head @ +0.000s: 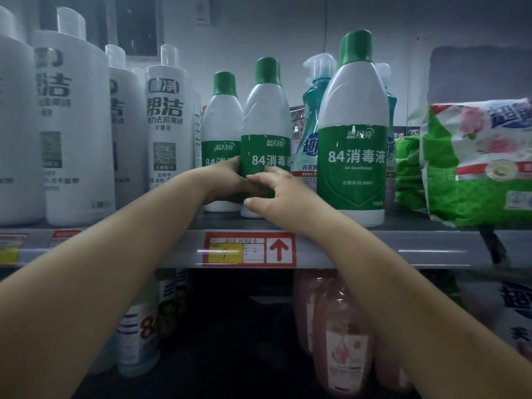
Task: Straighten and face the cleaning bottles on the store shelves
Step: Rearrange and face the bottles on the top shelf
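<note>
The shelf (374, 243) is running across the whole view, carrying tall white bottles (77, 125) on its left, a green and white detergent bag (483, 162) on its right, and three green-capped disinfectant bottles in the middle. The largest disinfectant bottle (355, 133) is standing right at the front edge with its label facing out, hiding most of a teal pump bottle (312, 110) behind it. The middle disinfectant bottle (266, 122) is sitting a little further back, upright, label almost square to the aisle, touching or nearly touching the rear disinfectant bottle (221, 122) on its left.

Both hands are working on that middle bottle. The left hand (227, 180) is wrapping its fingers around the lower left side of the label. The right hand (273, 191) is curling against the lower front and right side, thumb down by the base, though how firmly it is gripping is hard to judge.

The risk lies in the crowding. Twisting or sliding this bottle forward is likely to rub the neighbour at its left, turning that label off-face or rocking it. Both hands are holding low on a tall, narrow body, so a quick pull could tip the top backward. The large bottle at the lip could be nudged off by the right forearm.

A red price tag (250, 249) is marking the shelf edge below.
</note>
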{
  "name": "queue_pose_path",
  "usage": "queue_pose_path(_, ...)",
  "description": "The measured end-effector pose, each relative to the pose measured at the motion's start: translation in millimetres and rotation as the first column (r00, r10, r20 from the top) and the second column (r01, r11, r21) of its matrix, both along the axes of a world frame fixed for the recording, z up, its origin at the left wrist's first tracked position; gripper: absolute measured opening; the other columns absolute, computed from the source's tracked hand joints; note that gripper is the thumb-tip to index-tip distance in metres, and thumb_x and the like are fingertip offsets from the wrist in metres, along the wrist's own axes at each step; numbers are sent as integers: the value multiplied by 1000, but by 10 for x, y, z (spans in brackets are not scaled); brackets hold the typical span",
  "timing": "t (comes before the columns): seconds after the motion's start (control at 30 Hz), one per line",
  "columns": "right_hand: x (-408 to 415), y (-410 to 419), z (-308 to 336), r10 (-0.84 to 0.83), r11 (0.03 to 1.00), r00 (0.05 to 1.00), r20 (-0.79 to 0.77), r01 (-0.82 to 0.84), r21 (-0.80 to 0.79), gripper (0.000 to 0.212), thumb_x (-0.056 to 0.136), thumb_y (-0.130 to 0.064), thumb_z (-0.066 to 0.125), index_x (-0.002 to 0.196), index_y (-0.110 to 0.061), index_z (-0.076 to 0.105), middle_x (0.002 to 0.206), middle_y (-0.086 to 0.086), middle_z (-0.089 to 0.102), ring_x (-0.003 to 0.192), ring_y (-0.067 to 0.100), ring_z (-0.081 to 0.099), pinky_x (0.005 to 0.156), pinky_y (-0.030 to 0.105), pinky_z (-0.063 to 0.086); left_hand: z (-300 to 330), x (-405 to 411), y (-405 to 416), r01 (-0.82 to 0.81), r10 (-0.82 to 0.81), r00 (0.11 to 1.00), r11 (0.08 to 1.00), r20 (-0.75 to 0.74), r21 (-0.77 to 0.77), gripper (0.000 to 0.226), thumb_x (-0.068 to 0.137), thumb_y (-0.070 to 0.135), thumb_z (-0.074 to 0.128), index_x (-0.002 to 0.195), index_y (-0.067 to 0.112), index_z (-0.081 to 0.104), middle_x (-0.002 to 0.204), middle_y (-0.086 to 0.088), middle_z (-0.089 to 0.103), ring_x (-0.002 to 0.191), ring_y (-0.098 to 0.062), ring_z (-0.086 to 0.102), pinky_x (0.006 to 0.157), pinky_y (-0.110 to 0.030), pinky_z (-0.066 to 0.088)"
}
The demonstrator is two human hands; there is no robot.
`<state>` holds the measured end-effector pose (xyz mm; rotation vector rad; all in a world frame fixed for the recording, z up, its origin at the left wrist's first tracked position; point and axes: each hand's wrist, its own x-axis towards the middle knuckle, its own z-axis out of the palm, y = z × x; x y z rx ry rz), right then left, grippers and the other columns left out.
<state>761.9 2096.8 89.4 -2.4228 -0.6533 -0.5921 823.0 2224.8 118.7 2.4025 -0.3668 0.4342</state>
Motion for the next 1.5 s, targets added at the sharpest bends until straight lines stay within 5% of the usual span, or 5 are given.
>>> queue_pose_path(0.2, 15, 32, -15, -22, 1000, 1000, -17, 21, -23, 51, 88, -31, 54, 137, -21, 44, 138, 4, 41, 126, 23, 41, 103, 34, 38, 31, -43, -17, -1, 2, 1000, 999, -18, 47, 51, 82, 7, 62, 129, 0, 43, 90, 0, 55, 98, -25, 55, 91, -29, 41)
queue_pose_path(0.47, 75, 55, 0, -93, 994, 995, -36, 91, -57, 54, 87, -33, 55, 138, -21, 41, 139, 7, 40, 126, 25, 41, 102, 33, 38, 108, 12, -49, -51, 56, 998, 993, -40, 111, 17, 80, 10, 67, 73, 12, 51, 82, -9, 63, 72, -23, 62, 85, -41, 55)
queue_pose_path(0.67, 129, 46, 28, -140, 988, 987, -73, 135, -74, 49, 93, -19, 43, 141, -12, 33, 145, 8, 34, 128, 26, 39, 97, 29, 35, 107, 23, -80, -48, 51, 997, 998, -61, 46, 18, 73, 8, 71, 75, 7, 54, 74, -10, 63, 62, -21, 63, 52, -26, 56)
queue_pose_path(1.27, 170, 100, 11, -238, 951, 962, -138, 202, -232, 51, 92, -13, 35, 143, -13, 28, 149, 9, 29, 133, 30, 32, 105, 35, 31, -51, 110, -30, -82, 78, 995, 994, 58, 71, 24, 78, 17, 71, 81, 15, 47, 79, -10, 63, 62, -23, 64, 62, -36, 58)
queue_pose_path(1.5, 14, 27, -75, -175, 984, 921, 347, 174, 33, 47, 87, -9, 48, 133, -9, 42, 134, 9, 46, 122, 24, 43, 103, 32, 35, 18, -27, -158, -155, 96, 966, 959, 242, 237, 9, 83, 18, 58, 78, 11, 59, 79, -10, 67, 67, -24, 65, 61, -34, 55)
